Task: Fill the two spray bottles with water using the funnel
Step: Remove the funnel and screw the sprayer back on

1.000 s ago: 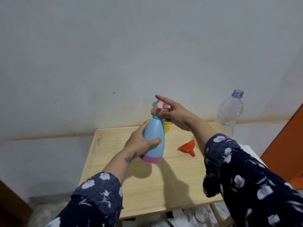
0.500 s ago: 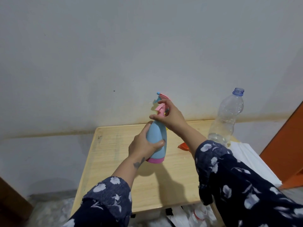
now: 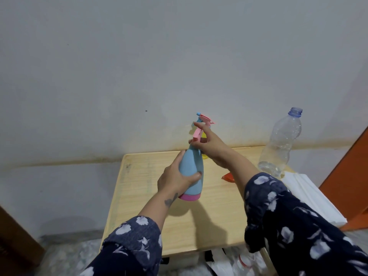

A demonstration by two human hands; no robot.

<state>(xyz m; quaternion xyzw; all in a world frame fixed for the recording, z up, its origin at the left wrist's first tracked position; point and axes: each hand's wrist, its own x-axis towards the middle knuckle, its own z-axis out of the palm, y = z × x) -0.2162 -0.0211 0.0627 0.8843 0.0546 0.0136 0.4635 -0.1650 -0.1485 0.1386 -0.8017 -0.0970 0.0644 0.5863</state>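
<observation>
At the centre of the frame a blue spray bottle (image 3: 192, 172) with a pink base band stands upright, its base at or just above the wooden table (image 3: 139, 176); whether it touches the top cannot be told. The left hand (image 3: 175, 179) wraps around the lower body of the bottle from the left, fingers curled round its front and thumb up its left side, gripping it firmly. The right hand (image 3: 211, 148) reaches in from the right and closes its fingers on the neck just under the pink spray head (image 3: 201, 126), which sits on top with a small blue nozzle tip pointing to the upper left. Behind the bottle and the right hand a bit of a yellow object (image 3: 205, 156) shows, mostly hidden. Right of centre, a red funnel (image 3: 228, 177) lies on the table, largely covered by the right forearm. At the right of the frame a clear water bottle (image 3: 280, 144) stands uncapped, with a little water at its bottom, near the table's far right corner. Just below it a folded white cloth (image 3: 310, 198) lies at the table's right edge. Both sleeves are dark blue with pale flowers
</observation>
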